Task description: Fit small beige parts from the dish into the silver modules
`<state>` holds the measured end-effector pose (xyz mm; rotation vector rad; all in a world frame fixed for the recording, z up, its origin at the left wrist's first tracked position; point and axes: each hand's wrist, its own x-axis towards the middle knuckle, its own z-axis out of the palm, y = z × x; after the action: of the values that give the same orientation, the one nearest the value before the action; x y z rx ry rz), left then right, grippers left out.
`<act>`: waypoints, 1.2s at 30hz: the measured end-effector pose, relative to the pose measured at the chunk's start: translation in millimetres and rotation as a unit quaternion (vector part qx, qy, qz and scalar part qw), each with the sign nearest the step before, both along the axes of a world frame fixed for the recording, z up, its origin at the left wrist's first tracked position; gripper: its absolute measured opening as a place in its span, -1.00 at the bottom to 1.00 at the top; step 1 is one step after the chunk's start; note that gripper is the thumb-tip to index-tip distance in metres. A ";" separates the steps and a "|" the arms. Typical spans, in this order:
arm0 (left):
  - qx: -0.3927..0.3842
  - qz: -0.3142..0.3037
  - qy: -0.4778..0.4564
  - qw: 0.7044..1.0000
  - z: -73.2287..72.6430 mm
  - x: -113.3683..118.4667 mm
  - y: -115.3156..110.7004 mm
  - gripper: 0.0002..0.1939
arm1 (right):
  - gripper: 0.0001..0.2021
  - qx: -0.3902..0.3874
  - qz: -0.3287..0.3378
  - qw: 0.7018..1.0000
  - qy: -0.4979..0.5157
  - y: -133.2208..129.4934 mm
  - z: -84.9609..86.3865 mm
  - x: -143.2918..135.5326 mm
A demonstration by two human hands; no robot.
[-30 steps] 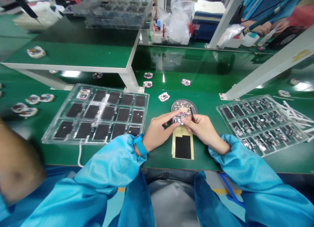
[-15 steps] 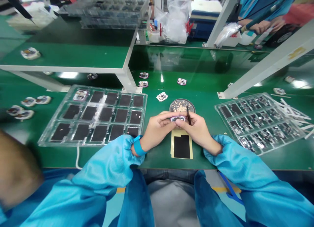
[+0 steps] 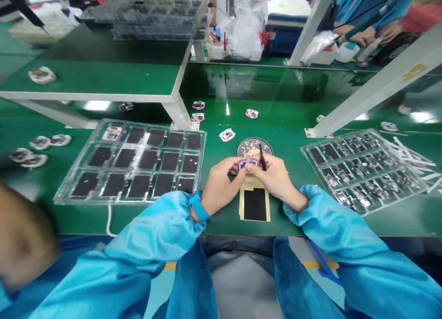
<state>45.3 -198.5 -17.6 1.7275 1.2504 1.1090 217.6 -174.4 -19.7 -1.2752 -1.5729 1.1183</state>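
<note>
A small purple-rimmed device frame is held between both hands, just in front of the round dish of tiny beige pieces. My left hand grips its left side with thumb and fingers. My right hand pinches its right side and also holds dark tweezers, which point up over the dish. Below the hands lies a yellow-backed sheet with a black rectangle. A white-rimmed part lies left of the dish.
On the left is a clear tray with black pads; on the right, another tray holds metallic parts beside white strips. A white-edged shelf stands at back left. Another person's hands show at the far right.
The device frame and both hands have shifted slightly left and the frame has tilted. My right hand has turned, and the tweezers lean further left.
</note>
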 end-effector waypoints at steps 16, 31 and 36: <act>0.061 -0.017 0.100 0.993 -3.9 -6.1 5.6 -0.75 | -0.84 0.307 0.095 0.937 -0.137 5.7 1.3 30.0; 0.027 0.010 0.270 0.962 31.9 -19.0 54.7 -0.68 | -0.84 0.263 0.075 0.929 -0.250 13.9 2.0 43.9; -0.021 0.111 0.445 0.888 43.9 -35.2 159.5 -0.69 | -0.78 0.229 0.033 0.927 -0.294 23.3 -2.7 56.7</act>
<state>10.1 -38.9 26.3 2.1833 2.0307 0.3421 274.3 -151.2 -22.3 -1.2931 -2.1693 0.3534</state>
